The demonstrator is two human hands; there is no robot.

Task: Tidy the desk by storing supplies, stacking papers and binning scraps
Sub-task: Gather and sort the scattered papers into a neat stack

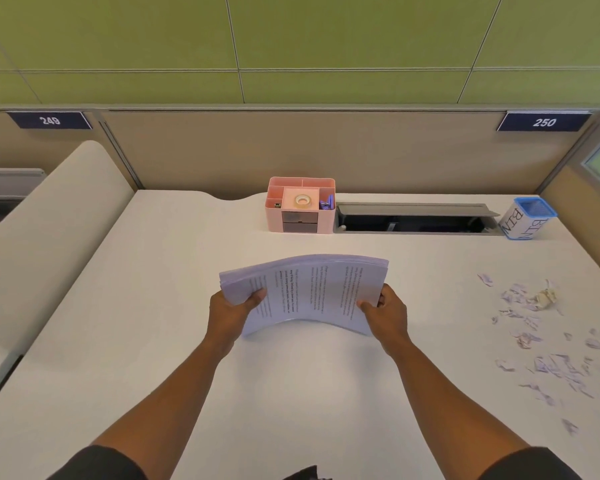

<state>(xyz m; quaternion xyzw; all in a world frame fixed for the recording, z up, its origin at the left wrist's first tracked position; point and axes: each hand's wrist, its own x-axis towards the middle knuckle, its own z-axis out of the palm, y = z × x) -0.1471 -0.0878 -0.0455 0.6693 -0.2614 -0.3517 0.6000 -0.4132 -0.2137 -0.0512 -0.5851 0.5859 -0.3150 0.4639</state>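
Papers sit mid-desk, held off the surface in a bowed stack, one short edge in each hand. Our left hand has its grip clamped on the left edge, thumb on top; our right hand is clamped on the right edge the same way. Stack arches up in the middle, sheets slightly fanned at the far edge.

Step in hand, we judge: squaring the stack. To do it well we ease the inward squeeze so the bow flattens, stand the sheets on a long edge and tap them on the desk until the edges line up, then lay the pile flat.

Pink organizer at the back already holds tape and small supplies. Torn scraps lie scattered well to the right, not yet binned; blue bin stands at the far right, apart from them.
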